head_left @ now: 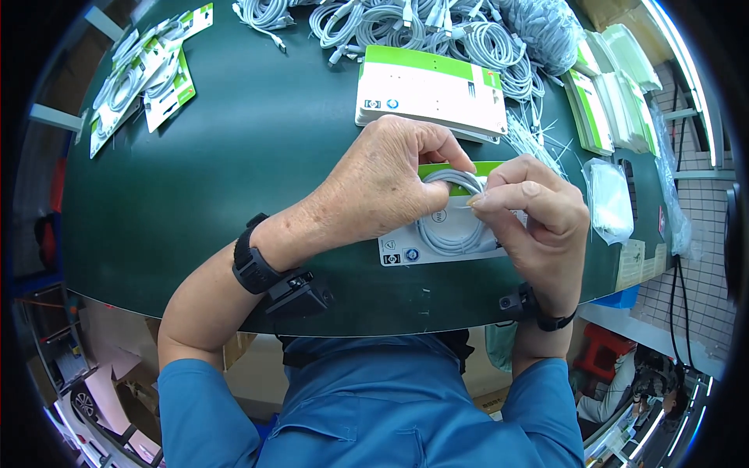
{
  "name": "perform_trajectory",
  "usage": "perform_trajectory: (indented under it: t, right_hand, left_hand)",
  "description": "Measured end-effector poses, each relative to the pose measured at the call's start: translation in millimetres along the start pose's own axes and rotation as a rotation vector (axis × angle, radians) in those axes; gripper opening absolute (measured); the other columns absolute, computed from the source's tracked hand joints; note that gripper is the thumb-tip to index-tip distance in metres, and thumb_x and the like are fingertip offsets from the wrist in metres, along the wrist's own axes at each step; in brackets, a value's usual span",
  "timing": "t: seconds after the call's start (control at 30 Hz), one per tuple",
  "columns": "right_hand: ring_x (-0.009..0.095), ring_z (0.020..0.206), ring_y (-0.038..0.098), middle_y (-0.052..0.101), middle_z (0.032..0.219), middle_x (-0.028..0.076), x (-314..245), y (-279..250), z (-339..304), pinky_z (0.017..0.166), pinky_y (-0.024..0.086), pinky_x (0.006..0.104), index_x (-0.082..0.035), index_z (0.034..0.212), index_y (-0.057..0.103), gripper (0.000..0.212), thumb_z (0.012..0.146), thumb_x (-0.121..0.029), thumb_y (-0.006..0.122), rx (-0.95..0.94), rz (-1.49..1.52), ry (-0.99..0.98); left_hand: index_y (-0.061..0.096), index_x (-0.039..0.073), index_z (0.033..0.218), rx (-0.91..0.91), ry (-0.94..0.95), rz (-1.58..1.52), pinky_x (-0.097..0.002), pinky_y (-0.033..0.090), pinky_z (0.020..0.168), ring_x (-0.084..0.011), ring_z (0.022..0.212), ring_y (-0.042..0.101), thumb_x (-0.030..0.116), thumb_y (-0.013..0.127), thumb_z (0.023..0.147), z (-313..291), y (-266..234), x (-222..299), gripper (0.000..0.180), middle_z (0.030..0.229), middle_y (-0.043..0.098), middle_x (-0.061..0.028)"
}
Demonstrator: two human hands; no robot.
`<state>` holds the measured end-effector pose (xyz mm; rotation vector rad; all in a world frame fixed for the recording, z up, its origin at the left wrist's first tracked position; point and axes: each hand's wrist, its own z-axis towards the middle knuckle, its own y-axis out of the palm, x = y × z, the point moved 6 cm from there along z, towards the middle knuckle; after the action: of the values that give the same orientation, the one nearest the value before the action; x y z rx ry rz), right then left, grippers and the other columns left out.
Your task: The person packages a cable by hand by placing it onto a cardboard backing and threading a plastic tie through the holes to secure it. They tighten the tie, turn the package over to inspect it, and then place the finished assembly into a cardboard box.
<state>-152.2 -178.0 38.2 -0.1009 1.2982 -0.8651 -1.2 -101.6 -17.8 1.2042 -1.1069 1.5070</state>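
Left hand [382, 175] pinching smooth, coiled grey cable [454, 248]; right hand [544, 218] close, hold unclear; flat white-green card [402, 237] beneath.

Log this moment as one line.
left hand: at coiled cable; right hand: pinched at cable; under cable: green-and-white card; beyond: card stack

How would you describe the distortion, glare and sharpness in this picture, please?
Head view: fisheye bending curves the dark green table and the picture's corners are black; head view: the light strip at upper right is blown out to white; head view: the coiled grey cable on the nearest packaging card looks reasonably sharp.
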Motion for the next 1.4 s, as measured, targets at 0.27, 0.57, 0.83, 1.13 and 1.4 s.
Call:
perform_trajectory:
  t: [0.27, 0.57, 0.83, 1.13, 1.4]
  right_hand:
    - [0.021, 0.077, 0.064, 0.072, 0.091, 0.006, -15, -1, -4, 0.064, 0.049, 0.0317, -0.01, 0.095, 0.073, 0.023, 0.079, 0.005, 0.081, 0.161, -0.249, -0.334]
    - [0.019, 0.076, 0.064, 0.072, 0.089, 0.006, -13, 1, -5, 0.063, 0.048, 0.0311, -0.01, 0.094, 0.069, 0.024, 0.079, 0.004, 0.082, 0.173, -0.237, -0.355]
    - [0.018, 0.082, 0.064, 0.071, 0.092, 0.01, -8, 1, -7, 0.074, 0.047, 0.032, -0.006, 0.099, 0.065, 0.027, 0.083, 0.007, 0.081, 0.135, -0.199, -0.301]
    - [0.019, 0.077, 0.067, 0.071, 0.085, 0.007, -8, 3, -1, 0.065, 0.052, 0.0301, -0.006, 0.092, 0.067, 0.023, 0.079, 0.008, 0.08, 0.175, -0.2, -0.265]
    - [0.018, 0.078, 0.068, 0.07, 0.087, 0.009, -7, 5, -3, 0.064, 0.055, 0.0285, -0.005, 0.091, 0.067, 0.021, 0.08, 0.008, 0.08, 0.187, -0.169, -0.231]
  left_hand:
    - [0.078, -0.003, 0.105, -0.006, 0.033, 0.064, -0.0277, 0.061, 0.088, -0.0135, 0.094, 0.074, -0.003, 0.066, 0.082, -1, -10, 16, 0.025, 0.099, 0.078, -0.0102]
    - [0.078, -0.003, 0.105, -0.002, 0.051, 0.107, -0.0284, 0.062, 0.087, -0.0146, 0.091, 0.075, -0.003, 0.066, 0.081, 0, -9, 17, 0.027, 0.098, 0.078, -0.0117]
    - [0.078, -0.002, 0.105, 0.01, 0.071, 0.136, -0.0282, 0.062, 0.085, -0.014, 0.09, 0.074, -0.003, 0.066, 0.08, -1, -8, 16, 0.027, 0.097, 0.078, -0.0108]
    - [0.079, -0.001, 0.102, 0.02, 0.076, 0.179, -0.0283, 0.062, 0.086, -0.0139, 0.089, 0.074, -0.002, 0.066, 0.08, 0, -7, 13, 0.026, 0.095, 0.078, -0.0099]
    - [0.079, -0.001, 0.102, 0.007, 0.061, 0.159, -0.0293, 0.062, 0.089, -0.0141, 0.089, 0.074, -0.002, 0.066, 0.079, -2, -7, 13, 0.027, 0.095, 0.078, -0.0099]
